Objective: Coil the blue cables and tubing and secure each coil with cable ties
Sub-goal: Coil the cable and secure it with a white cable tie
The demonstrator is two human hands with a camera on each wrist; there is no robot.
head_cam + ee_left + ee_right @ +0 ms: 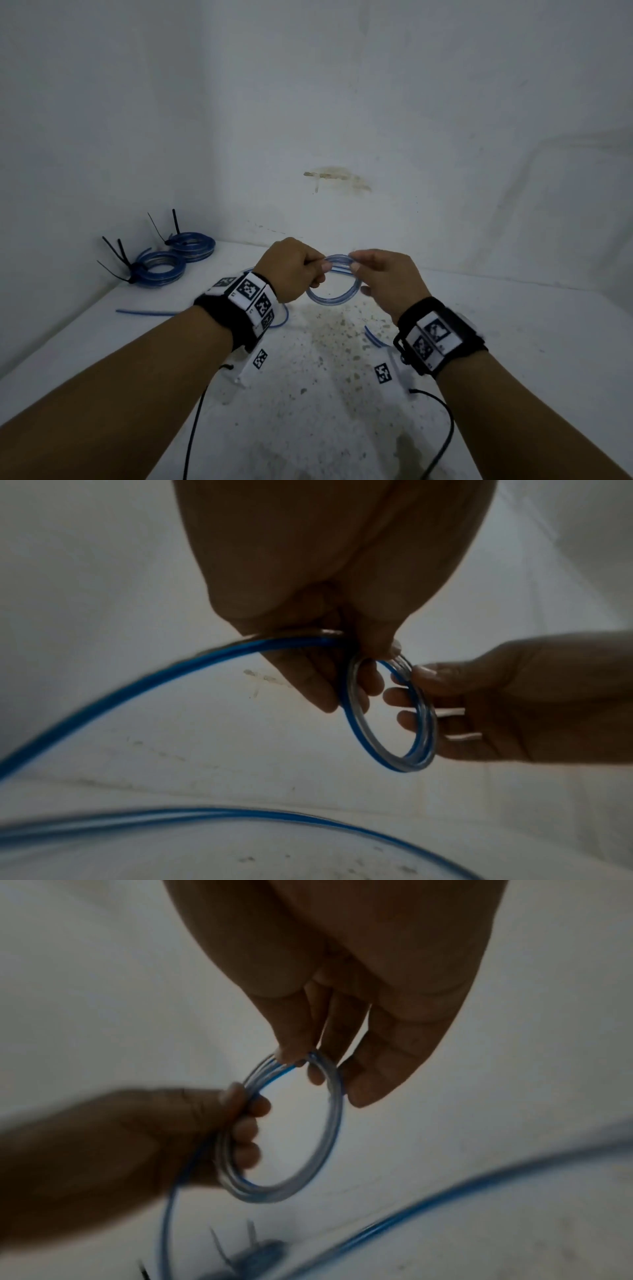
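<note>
A small coil of clear blue tubing (334, 297) hangs in the air between both hands above the white surface. My left hand (298, 269) grips the coil's left side, its fingers curled through the ring (387, 739). My right hand (383, 277) pinches the top right of the coil (291, 1164) between thumb and fingertips. The tubing's loose tail (137, 677) runs from the left hand down onto the surface (281, 318).
Two finished blue coils (161, 270) (193, 246) bound with black cable ties (118, 255) lie at the back left by the wall. A short blue piece (373, 337) lies under my right wrist. The white surface (342, 394) is stained and speckled in the middle.
</note>
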